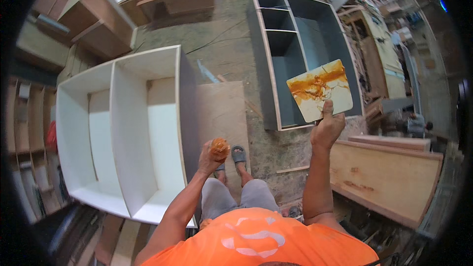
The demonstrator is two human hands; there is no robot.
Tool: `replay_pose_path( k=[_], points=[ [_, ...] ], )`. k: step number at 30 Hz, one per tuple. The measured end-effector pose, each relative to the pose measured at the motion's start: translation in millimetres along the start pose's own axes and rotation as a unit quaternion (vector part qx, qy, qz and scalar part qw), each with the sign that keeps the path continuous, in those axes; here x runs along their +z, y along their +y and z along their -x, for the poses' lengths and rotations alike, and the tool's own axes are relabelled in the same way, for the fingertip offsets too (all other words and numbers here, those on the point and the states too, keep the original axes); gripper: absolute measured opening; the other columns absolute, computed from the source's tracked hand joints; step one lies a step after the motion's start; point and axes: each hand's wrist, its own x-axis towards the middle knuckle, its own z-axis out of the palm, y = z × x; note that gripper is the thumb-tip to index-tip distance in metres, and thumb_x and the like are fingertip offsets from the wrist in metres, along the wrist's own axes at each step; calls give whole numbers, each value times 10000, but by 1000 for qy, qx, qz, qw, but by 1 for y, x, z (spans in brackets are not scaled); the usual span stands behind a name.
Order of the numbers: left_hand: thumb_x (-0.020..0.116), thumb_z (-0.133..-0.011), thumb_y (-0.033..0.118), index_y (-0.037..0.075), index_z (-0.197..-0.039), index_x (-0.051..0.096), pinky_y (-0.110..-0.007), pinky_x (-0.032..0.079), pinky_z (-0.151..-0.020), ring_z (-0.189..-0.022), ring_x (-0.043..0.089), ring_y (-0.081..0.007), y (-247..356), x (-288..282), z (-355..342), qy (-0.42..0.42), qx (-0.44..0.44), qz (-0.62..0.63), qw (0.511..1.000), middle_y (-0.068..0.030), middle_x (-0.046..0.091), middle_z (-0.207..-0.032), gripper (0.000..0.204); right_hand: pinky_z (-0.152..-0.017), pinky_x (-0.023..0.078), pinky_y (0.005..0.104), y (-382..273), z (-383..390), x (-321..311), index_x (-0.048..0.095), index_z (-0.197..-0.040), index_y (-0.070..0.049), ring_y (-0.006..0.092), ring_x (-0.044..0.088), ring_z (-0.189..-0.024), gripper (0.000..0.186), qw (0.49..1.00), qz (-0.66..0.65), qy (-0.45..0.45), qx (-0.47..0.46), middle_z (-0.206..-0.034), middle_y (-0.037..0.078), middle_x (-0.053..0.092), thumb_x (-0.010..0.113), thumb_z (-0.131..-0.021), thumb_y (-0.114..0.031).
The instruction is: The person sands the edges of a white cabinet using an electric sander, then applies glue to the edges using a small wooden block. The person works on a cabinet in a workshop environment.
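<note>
My right hand [328,130] is raised at the right and grips the lower edge of a flat cream board [340,99], with the thumb on its face. Orange-brown paste [318,84] is smeared thickly across the upper part of that board. Lower and left of centre, my left hand [209,156] is closed round a roundish orange-brown object [219,148]. Its exact kind does not show. Close beside my left forearm stands a white two-bay cabinet frame [114,130]; the held board overlaps my view of a dark grey cabinet frame [274,83].
A plywood sheet [224,106] lies on the floor by my sandalled feet [238,155]. Wooden panels [384,177] are stacked at the lower right. Brown cabinets [98,24] stand at the far left, and a thin wood strip [292,169] lies near my right leg.
</note>
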Motion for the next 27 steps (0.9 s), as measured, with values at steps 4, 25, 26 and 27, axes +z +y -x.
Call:
replay_pose_path(
  k=[4,25,26,27],
  points=[
    [867,-678,219,115,-1280,469,-418,493,-925,-1067,600,-336,-26,32,4,46,-77,119,989,-140,617,-1130,729,-918,546,365,75,-5,-90,500,-1309,29,231,653,-1065,410,971,-83,-4,223,-1224,127,628,625,-955,-134],
    [831,-758,152,89,-1317,504,-365,471,-978,-1143,602,-256,-231,338,-47,54,-257,257,930,-112,621,-1228,650,-1176,211,502,340,238,-214,769,-970,-243,263,521,-1264,245,857,450,-247,-38,-1143,-8,699,808,-730,-217],
    [834,-755,138,86,-1324,501,-362,473,-981,-1147,600,-251,-244,349,-43,52,-260,222,938,-107,616,-1239,662,-1176,209,507,344,240,-216,769,-965,-248,260,508,-1280,250,849,463,-253,-44,-1146,-17,698,816,-720,-234],
    [835,-751,128,82,-1331,496,-360,472,-985,-1150,597,-249,-255,358,-37,52,-266,211,939,-105,611,-1249,673,-1173,213,513,348,242,-219,769,-967,-251,260,500,-1287,252,844,469,-258,-41,-1152,-21,695,817,-720,-235]
  ],
)
